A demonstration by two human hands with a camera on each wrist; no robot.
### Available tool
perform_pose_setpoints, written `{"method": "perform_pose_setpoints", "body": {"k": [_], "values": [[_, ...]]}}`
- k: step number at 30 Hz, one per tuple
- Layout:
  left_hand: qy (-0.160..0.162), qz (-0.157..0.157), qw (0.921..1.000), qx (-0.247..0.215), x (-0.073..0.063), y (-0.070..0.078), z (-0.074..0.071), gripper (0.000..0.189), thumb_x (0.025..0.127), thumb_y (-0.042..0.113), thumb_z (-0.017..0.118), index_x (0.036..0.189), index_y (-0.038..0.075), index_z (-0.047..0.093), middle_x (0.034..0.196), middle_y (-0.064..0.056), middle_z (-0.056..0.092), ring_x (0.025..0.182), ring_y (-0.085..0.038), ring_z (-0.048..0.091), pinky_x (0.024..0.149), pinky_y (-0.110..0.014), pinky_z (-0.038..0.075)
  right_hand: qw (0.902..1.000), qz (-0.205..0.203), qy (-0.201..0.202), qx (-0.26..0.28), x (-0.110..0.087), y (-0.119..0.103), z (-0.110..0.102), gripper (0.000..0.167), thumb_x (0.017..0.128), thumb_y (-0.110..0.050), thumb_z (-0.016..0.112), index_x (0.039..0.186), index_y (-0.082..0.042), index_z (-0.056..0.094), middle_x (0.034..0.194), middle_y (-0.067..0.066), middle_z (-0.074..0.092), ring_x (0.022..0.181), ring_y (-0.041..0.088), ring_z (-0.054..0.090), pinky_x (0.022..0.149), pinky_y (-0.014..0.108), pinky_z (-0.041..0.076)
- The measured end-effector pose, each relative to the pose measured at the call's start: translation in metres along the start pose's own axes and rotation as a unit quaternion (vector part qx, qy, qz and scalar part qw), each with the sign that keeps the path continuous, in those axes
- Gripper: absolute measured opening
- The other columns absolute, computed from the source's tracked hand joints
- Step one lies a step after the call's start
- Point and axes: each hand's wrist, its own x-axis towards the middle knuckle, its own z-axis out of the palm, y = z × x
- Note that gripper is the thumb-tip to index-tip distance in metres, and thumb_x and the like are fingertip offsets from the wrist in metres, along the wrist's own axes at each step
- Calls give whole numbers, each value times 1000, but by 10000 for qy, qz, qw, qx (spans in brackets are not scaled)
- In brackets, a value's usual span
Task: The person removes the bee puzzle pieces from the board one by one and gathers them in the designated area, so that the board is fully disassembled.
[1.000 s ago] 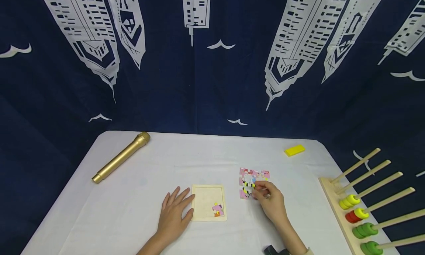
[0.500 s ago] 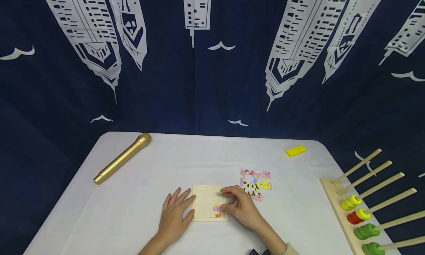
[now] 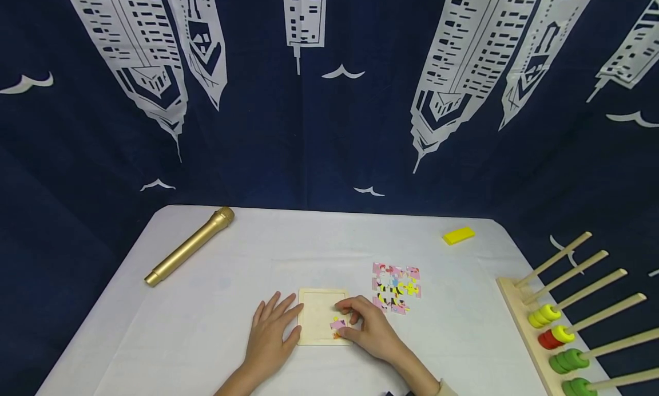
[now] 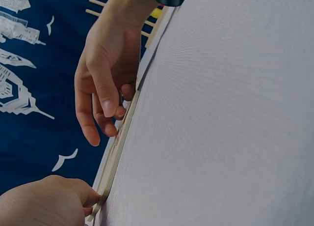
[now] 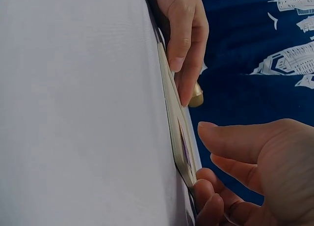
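Observation:
A shallow square wooden puzzle tray lies on the white table, with pink puzzle pieces in its lower right corner. My left hand lies flat on the table with fingers spread, fingertips and thumb at the tray's left edge. Over the tray's right side hovers my right hand, its fingers bent and the thumb close over the pieces. In the right wrist view, thumb and fingers of the right hand stand apart with nothing seen between them. More puzzle pieces lie joined and loose to the right.
A gold microphone lies at the back left. A yellow block is at the back right. Along the right edge stands a wooden counting rack with long pegs and coloured rings. A dark printed curtain hangs behind the table.
My right hand has moved left from the loose pieces to over the tray, then slightly further in and down. The left hand has stayed at the tray's left edge.

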Motion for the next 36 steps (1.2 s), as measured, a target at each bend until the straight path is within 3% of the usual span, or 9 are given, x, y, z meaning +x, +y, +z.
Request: {"method": "perform_pose_setpoints", "body": {"k": [16,36], "values": [[16,-36,10000,-12,-1,1,-1,39,83,15,70,122,11,68,139,-10,59,137,-39,41,111,-64,21,9990,-77,-81,-437,-2,0,4,38,73,-3,80,108,-12,69,94,-4,64,75,9,51,65,19,44],[-99,-108,9998,-92,1,2,-3,39,84,14,69,123,9,67,139,-11,58,138,-40,39,112,-64,19,9976,316,-202,-584,-2,-2,5,33,76,-6,80,106,-15,70,90,-8,57,76,6,49,64,16,40]]}}
